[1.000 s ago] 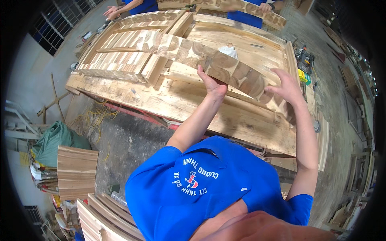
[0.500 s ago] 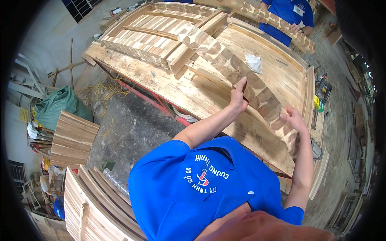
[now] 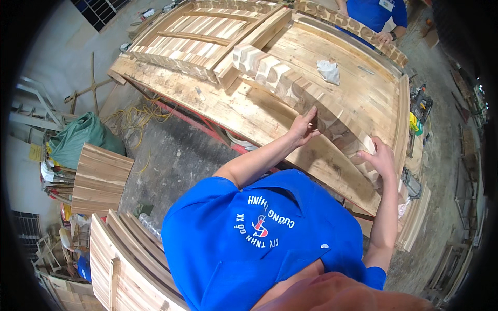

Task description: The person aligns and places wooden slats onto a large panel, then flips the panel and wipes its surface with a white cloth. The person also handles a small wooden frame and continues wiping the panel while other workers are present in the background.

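A long wooden strip (image 3: pixel 290 87), glued up from end-grain blocks with round growth rings, slants across the near side of the bench. My left hand (image 3: pixel 304 128) grips it near the middle, thumb on top and fingers beneath. Toward its near right end, my right hand (image 3: pixel 379 158) is closed round it, with the thumb on the near face. The strip is tilted, so its upper face and patterned near face both show. Its far left end lies close to a wooden crosspiece (image 3: pixel 228 78) of the slatted panel.
A slatted wooden panel (image 3: pixel 189 39) covers the bench's left part. A white crumpled cloth (image 3: pixel 328 72) lies on the wooden bench top (image 3: pixel 363 90). Across the bench, a person's hand (image 3: pixel 384 37) rests at a similar strip (image 3: pixel 358 30). A power tool (image 3: pixel 423 101) stands at the right edge.
The strip in my hands has rolled, bringing its upper face into view. The co-worker's strip has come down along the bench's far edge.
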Tool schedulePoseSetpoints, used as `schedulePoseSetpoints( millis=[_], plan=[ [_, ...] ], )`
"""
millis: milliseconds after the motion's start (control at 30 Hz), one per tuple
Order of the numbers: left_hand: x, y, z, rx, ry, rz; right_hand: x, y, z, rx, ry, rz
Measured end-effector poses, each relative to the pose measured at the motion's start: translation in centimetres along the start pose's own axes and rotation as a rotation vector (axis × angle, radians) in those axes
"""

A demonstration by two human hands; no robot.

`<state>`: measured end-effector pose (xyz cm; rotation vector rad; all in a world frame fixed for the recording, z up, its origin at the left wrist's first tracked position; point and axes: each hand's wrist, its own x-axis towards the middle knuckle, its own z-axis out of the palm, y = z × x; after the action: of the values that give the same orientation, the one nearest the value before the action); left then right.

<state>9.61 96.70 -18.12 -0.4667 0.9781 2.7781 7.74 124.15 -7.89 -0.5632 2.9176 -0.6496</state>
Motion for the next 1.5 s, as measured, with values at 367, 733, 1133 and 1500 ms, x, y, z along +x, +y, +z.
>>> schedulePoseSetpoints(
  millis=[367, 733, 1133, 1500],
  plan=[
    [1.0, -3.4, -5.1, -0.142, -0.188, -0.051, 0.2, -1.2, 0.9, -0.262, 0.018, -0.119],
    [3.3, 0.4, -6.7, 0.258, 0.03, -0.206, 6.7, 2.5, 6.3, -0.191, -0.013, -0.146],
    [4.6, -0.1, -7.0, -0.094, -0.057, -0.328, 5.0, 4.7, 8.3, -0.271, 0.223, -0.2],
    [2.5, 0.4, -4.7, -0.394, 0.018, -0.353, 1.4, 4.5, 9.0, -0.053, 0.741, -0.25]
  ],
)
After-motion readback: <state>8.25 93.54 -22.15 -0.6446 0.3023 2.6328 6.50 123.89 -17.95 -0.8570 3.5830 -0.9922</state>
